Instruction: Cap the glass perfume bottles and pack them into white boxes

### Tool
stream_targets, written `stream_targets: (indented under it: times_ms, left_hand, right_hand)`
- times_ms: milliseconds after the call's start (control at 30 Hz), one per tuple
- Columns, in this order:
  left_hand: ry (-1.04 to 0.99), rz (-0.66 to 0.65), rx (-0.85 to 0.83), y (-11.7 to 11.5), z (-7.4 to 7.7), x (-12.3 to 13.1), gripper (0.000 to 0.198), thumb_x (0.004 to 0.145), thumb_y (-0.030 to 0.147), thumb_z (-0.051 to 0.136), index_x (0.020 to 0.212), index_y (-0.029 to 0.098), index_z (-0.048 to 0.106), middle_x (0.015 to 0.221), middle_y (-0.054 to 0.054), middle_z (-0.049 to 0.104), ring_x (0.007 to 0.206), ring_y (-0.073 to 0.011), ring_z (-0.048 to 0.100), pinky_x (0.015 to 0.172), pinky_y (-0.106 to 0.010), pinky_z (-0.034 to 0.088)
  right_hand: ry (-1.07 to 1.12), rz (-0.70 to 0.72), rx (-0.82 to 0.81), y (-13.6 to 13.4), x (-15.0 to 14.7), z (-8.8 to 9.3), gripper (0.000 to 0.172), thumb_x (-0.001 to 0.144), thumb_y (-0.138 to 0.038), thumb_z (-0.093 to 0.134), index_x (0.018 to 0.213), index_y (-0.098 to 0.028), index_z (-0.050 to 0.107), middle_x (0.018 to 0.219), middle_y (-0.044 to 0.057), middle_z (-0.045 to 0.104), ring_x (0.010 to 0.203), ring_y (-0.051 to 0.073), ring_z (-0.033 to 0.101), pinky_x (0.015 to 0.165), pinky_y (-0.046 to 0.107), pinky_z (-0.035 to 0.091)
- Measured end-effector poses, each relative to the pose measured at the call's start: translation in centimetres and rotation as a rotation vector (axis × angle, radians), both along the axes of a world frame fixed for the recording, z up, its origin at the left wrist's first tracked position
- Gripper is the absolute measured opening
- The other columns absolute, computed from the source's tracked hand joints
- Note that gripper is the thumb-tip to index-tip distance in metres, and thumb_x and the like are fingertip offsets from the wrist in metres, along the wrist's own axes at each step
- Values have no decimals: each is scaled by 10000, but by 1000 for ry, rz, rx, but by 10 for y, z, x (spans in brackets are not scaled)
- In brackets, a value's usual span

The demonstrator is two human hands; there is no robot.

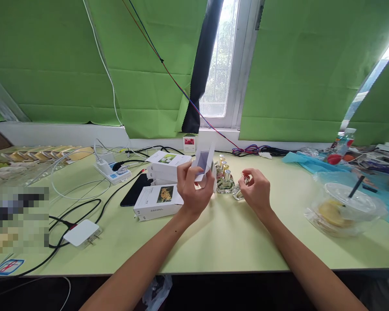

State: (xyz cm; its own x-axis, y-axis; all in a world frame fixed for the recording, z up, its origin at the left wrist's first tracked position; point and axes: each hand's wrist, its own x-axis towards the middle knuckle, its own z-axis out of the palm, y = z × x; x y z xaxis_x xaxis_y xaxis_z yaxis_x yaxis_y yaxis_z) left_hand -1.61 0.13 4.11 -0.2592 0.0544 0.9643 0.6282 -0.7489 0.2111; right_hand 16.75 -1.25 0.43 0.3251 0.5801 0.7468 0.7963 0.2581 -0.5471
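- The left forearm [142, 261], bare, enters around seven o'clock and slants up toward between one and two.
- The left hand [196, 190] sits just off centre toward six o'clock, fingers bent toward twelve and thumb on the three o'clock side, its grip closed.
- The right forearm [306, 255], also bare, enters between four and five o'clock, slanting toward ten or eleven.
- The right hand [257, 190] lies at four o'clock, thumb and fingers pinched together toward ten.
- Both hands are apart, roughly level.
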Motion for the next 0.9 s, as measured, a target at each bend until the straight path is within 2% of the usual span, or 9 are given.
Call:
stream_targets:
  times_ms: [233, 433, 633, 900]
  left_hand:
    - [7, -6, -2, 0, -1, 0, 142, 782, 164, 699, 799, 180, 558, 914, -44, 578, 736, -103, 586, 505, -181, 415]
    - [16, 14, -18, 1, -1, 0, 145, 786, 180, 702, 793, 181, 557, 913, -48, 580, 738, -110, 594, 521, -192, 437]
    - [16, -37, 4, 1, -1, 1, 166, 764, 124, 713, 816, 178, 565, 919, -44, 563, 752, -106, 590, 498, -181, 400]
    - [36, -52, -42, 1, -5, 1, 147, 781, 151, 701, 810, 174, 560, 920, -43, 563, 693, -87, 564, 440, -164, 380]
  right_hand:
    - [-9, -12, -43, 4, 9, -2, 220, 877, -315, 521, 972, -181, 667, 913, 59, 684, 547, 141, 570, 664, 329, 466]
    - [-37, 62, -90, 9, 14, -8, 266, 932, -317, 488, 1062, -174, 670, 916, 80, 658, 622, 175, 587, 696, 351, 492]
    - [-34, 132, -99, 14, 16, -15, 305, 923, -300, 520, 1169, -179, 652, 967, 106, 652, 750, 226, 615, 771, 405, 528]
    - [-32, 201, -147, 16, 16, -19, 404, 893, -275, 525, 1283, -199, 602, 1049, 122, 643, 866, 255, 622, 857, 460, 532]
